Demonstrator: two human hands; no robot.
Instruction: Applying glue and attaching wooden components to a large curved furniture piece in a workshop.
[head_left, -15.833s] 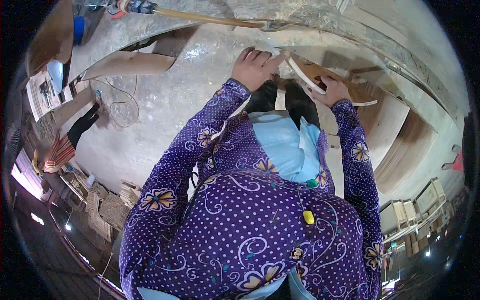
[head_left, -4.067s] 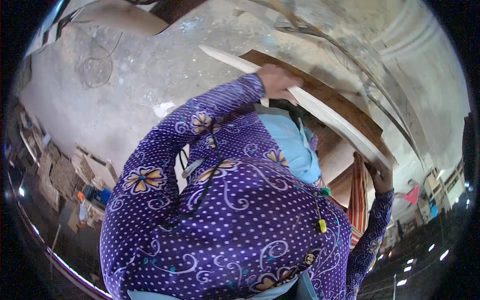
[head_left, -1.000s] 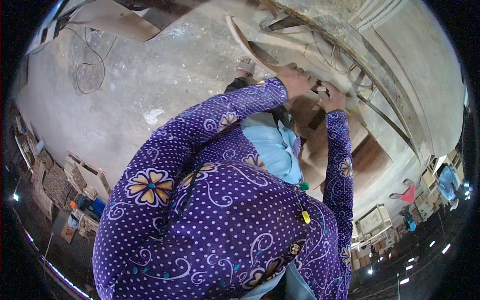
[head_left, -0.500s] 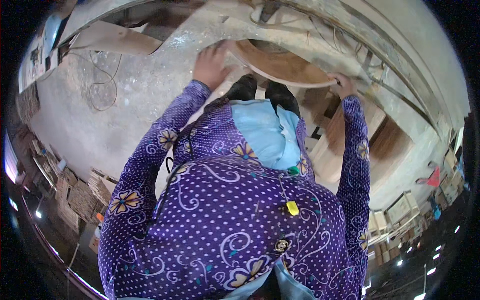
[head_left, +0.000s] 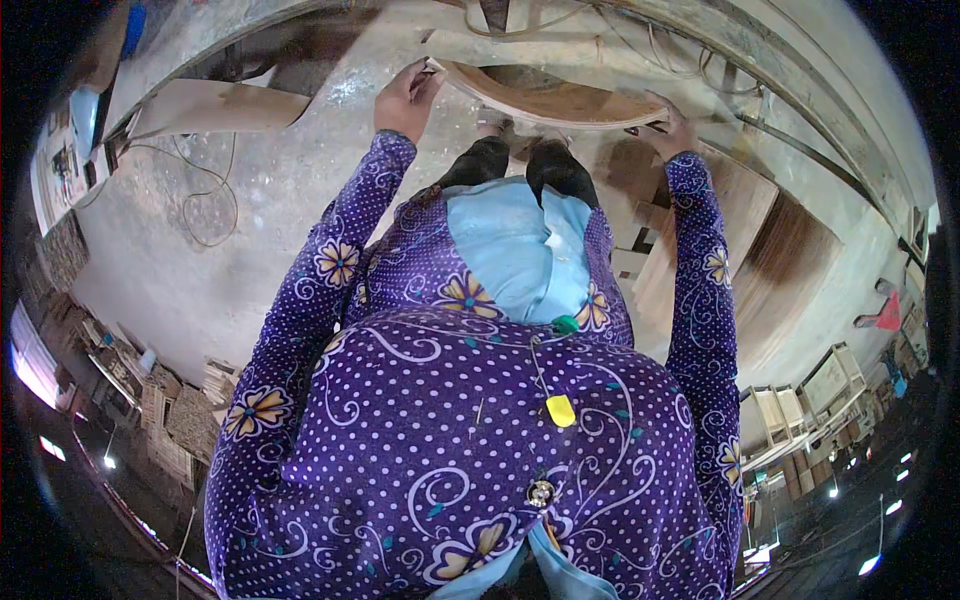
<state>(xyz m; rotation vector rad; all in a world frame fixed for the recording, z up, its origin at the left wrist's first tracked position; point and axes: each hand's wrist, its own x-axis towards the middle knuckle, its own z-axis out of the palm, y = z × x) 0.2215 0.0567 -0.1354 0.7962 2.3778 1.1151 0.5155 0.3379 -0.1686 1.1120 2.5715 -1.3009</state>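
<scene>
A curved brown wooden panel point(head_left: 560, 98) with a pale edge stretches between my two hands, beyond my feet. My left hand point(head_left: 408, 100) pinches its left corner between thumb and fingers. At the opposite end, my right hand point(head_left: 678, 132) grips the right corner, the thumb side lying against the pale edge. The panel's near edge bows toward me. Part of my right hand's fingers is hidden by the panel and blurred.
Stacked wooden boards point(head_left: 715, 250) lie to the right of my legs. A bent light-coloured sheet point(head_left: 225, 108) rests at the far left, near a loose cable point(head_left: 236, 195) on the floor. A long beam point(head_left: 800, 130) crosses the far right. Wooden frames point(head_left: 815, 395) stand at right.
My left hand, apart from the panel with fingers spread before, has closed on its left corner. The panel and both hands sit farther from me, the right hand still holding its end.
</scene>
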